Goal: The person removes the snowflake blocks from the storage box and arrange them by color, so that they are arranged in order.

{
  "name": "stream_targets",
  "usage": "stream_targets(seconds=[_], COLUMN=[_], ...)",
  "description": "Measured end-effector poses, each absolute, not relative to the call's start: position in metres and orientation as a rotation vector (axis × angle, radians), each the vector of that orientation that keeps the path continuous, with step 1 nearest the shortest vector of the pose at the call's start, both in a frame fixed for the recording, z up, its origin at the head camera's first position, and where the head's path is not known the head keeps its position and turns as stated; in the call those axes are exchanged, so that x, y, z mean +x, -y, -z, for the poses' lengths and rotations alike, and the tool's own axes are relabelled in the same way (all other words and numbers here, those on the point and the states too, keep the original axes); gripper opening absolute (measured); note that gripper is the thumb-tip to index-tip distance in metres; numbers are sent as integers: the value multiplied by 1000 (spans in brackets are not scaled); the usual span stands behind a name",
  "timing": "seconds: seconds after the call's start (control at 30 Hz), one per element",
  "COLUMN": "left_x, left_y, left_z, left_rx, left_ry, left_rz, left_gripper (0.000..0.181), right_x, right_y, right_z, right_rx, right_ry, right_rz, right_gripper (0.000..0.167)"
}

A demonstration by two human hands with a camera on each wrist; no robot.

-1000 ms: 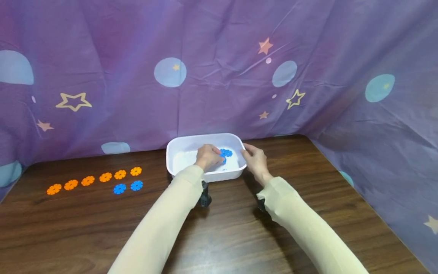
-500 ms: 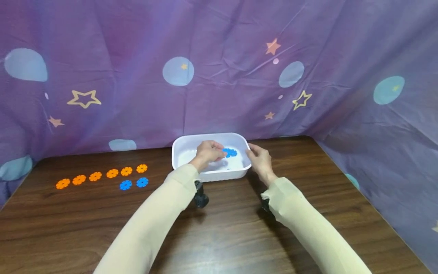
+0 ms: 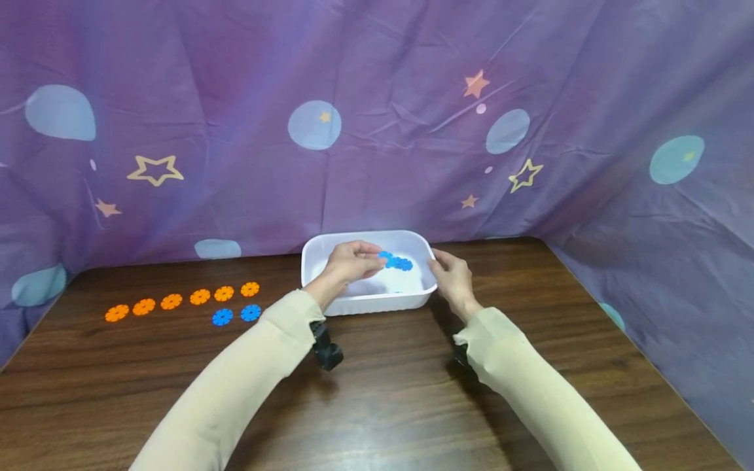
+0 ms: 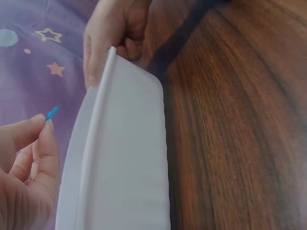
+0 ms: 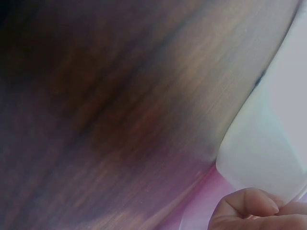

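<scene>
Six bright orange discs (image 3: pixel 196 297) run across the left of the frame above two vivid blue discs (image 3: pixel 218 318), all against a brown tabletop (image 3: pixel 389 399) streaked with darker wood grain. At centre, a plain white basin (image 3: pixel 377 303) sets off more blue pieces (image 3: pixel 403 263). Cream sleeves (image 3: pixel 226 386) enter from the lower edge, a black device (image 3: pixel 328 355) beneath one. Behind, a purple cloth (image 3: pixel 253 170) carries pale blue ovals (image 3: pixel 312 131), yellow star outlines, peach stars (image 3: pixel 476 84) and pink dots (image 3: pixel 481 108); a teal oval (image 3: pixel 674 162) marks its bluer right side.
</scene>
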State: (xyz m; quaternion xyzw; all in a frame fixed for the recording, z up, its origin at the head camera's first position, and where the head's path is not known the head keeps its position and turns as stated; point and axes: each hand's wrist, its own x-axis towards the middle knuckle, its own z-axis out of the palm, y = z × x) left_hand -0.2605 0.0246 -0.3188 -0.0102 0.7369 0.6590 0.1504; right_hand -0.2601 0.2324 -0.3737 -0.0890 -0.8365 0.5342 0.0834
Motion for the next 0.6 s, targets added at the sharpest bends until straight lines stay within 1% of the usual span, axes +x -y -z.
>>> stream_targets(seconds=[0.27,0.6], left_x=[-249,-239], left_y=[-3,21], left_z=[316,321], left_rx=[7,3], left_ry=[-2027,-2027], left_rz=[-2018,-2064], left_gripper=[35,38], right_x=[-262,-263], right_y=[-234,-233], right_z=[374,375], right_rx=[-248,-249], right_ry=[2496,2502], right_rz=[-1574,-1592], right_gripper=[37,38])
